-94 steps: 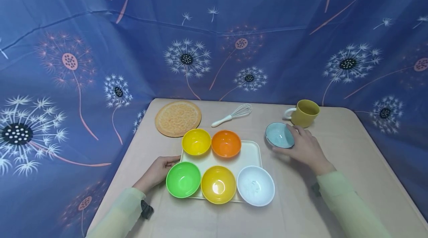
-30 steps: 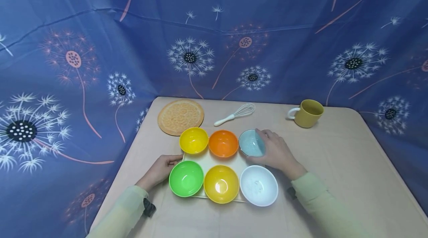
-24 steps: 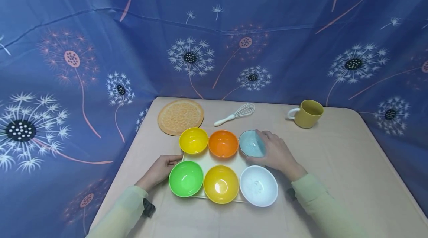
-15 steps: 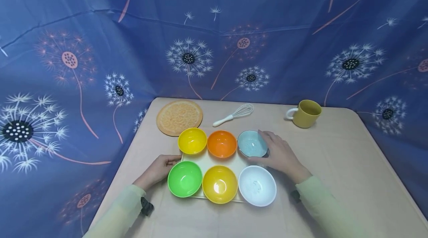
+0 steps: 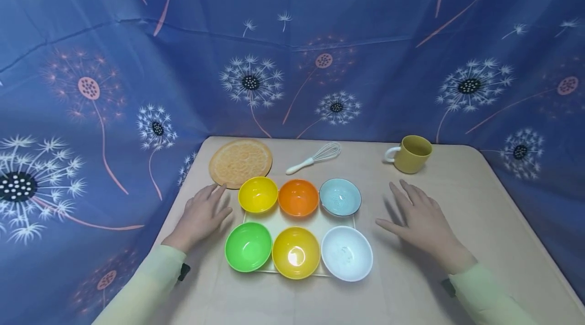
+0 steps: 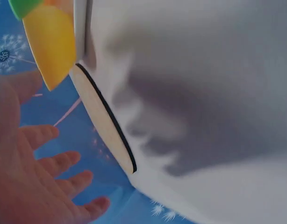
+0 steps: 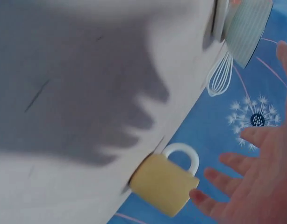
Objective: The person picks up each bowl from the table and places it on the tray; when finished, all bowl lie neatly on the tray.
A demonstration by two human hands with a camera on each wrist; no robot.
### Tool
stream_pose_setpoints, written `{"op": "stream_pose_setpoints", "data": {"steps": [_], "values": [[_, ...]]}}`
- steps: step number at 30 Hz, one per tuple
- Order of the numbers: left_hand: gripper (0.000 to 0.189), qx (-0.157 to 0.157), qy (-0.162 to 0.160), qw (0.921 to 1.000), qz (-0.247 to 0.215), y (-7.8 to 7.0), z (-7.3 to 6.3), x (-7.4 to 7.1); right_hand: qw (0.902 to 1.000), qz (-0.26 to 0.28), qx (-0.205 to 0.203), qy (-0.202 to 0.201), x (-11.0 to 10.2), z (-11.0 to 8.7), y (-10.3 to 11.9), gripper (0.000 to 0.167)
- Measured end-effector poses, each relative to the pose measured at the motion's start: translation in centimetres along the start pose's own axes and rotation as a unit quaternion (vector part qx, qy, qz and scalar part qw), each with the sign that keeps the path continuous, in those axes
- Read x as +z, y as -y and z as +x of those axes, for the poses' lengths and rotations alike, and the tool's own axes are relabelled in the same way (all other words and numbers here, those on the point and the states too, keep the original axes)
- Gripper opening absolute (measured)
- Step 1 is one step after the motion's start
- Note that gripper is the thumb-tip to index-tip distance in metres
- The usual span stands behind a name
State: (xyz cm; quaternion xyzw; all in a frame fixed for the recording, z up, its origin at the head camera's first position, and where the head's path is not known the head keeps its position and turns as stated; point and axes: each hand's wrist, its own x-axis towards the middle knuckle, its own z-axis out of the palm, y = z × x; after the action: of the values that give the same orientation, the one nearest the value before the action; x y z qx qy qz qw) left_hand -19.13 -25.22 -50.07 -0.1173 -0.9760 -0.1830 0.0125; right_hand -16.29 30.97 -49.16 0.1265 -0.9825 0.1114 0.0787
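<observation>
Six bowls would be too exact, so: several bowls sit in two rows on a white tray (image 5: 315, 222). The back row holds a yellow bowl (image 5: 258, 195), an orange bowl (image 5: 298, 197) and a light blue bowl (image 5: 340, 197). In front stand a green bowl (image 5: 248, 247), a darker yellow bowl (image 5: 296, 253) and a white bowl (image 5: 347, 253). My left hand (image 5: 198, 216) hovers left of the tray with fingers spread, holding nothing. To the right of the light blue bowl, my right hand (image 5: 422, 221) is raised over the table, fingers apart and holding nothing.
A round pizza-crust-like board (image 5: 240, 163) lies at the back left, its edge near the yellow bowl. Behind the bowls lies a white-handled whisk (image 5: 314, 158). A mustard mug (image 5: 413, 154) with a white handle stands at the back right. Patterned blue cloth (image 5: 292, 86) hangs behind the table (image 5: 475, 188).
The right hand brought the light blue bowl leftward onto the tray's back right corner, then let go and drew back right. My left hand has left the tray's edge and moved away left.
</observation>
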Motion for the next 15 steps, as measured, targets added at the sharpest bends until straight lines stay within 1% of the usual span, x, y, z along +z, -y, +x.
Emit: {"op": "stream_pose_setpoints", "data": {"steps": [2,6,10,15], "values": [[0.076,0.0,0.006,0.9994,0.033,0.21,0.13,-0.49,0.9999,-0.011,-0.001,-0.001,-0.13,-0.5,-0.47,0.112],[0.081,-0.005,0.021,0.9981,0.057,0.66,0.29,-1.09,0.9996,-0.026,-0.007,0.002,-0.15,-1.05,-1.01,0.11],[0.088,-0.007,0.023,0.998,0.058,0.81,0.26,-1.02,0.9995,-0.027,-0.01,0.01,-0.1,-1.19,-1.1,0.109],[0.091,-0.004,0.017,0.9983,0.055,0.5,0.19,-0.76,0.9995,-0.025,-0.008,0.016,-0.03,-1.24,-0.97,0.109]]}}
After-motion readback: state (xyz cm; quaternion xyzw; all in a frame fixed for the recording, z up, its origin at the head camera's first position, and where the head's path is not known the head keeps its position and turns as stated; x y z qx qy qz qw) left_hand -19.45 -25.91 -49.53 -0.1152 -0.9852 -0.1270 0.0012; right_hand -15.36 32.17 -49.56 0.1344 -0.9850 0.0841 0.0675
